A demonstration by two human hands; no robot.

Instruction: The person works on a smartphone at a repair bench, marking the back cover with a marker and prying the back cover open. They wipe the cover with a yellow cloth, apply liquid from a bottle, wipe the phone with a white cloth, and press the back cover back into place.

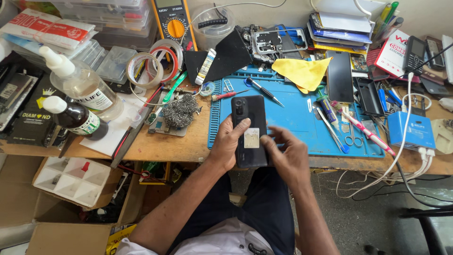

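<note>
A black smartphone point(248, 122) lies back-up at the near edge of the blue work mat point(292, 123), camera end pointing away from me. My left hand point(227, 144) grips its left side with the thumb across the back. My right hand point(284, 153) holds its right lower side, and its fingers touch a small pale square sticker point(251, 138) on the phone's back.
On the mat lie a yellow cloth point(304, 72), screwdrivers point(264, 90), a toothbrush point(365, 130), tweezers and another dark phone point(339, 75). Left of it sit steel wool point(181, 111), tape rolls point(153, 66), two bottles point(75, 118) and a multimeter point(173, 21). A blue charger box point(415, 130) sits right.
</note>
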